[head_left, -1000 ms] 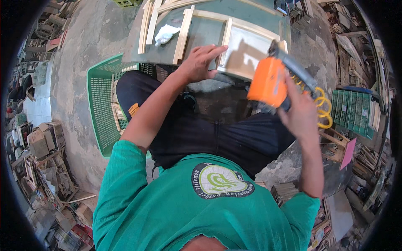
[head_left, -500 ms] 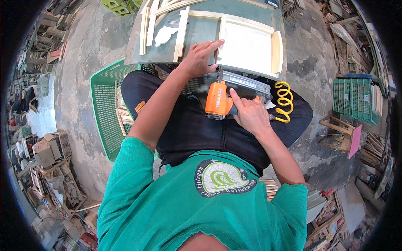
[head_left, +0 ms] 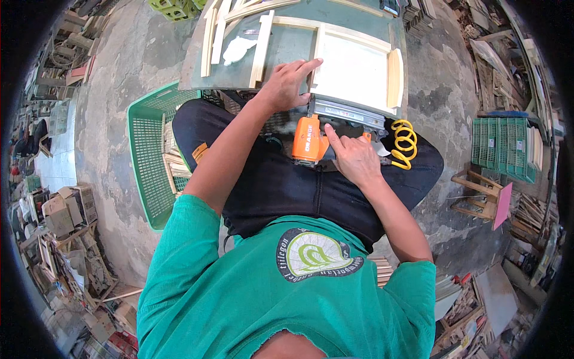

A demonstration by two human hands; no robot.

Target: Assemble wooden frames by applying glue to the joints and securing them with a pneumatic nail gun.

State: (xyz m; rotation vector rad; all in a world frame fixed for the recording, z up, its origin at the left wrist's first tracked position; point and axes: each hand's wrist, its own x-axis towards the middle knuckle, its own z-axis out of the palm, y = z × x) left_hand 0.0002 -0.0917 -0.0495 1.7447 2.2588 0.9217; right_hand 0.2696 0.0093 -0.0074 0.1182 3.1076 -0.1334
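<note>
My right hand [head_left: 357, 157] is wrapped round the handle of an orange nail gun [head_left: 307, 139], its index finger stretched along the body. The gun's nose reaches the near edge of a pale wooden frame [head_left: 319, 45], close to the end of its middle strip. A white panel [head_left: 351, 69] fills the frame's right part. My left hand [head_left: 288, 85] presses on the near end of that middle strip, thumb and fingers apart; the thumb is beside the gun's nose. A coiled yellow air hose [head_left: 404, 143] runs from the gun's right end.
The frame lies on a dark worktable [head_left: 227, 75] with loose wooden strips [head_left: 220, 36] and a white crumpled piece [head_left: 238, 50] at left. A green basket [head_left: 145, 149] with wood pieces stands left. Teal crates [head_left: 501, 143] and a small stool [head_left: 481, 194] are at right.
The nail gun and my right hand have shifted slightly up toward the frame's near edge. My left hand stays at the same place on the strip.
</note>
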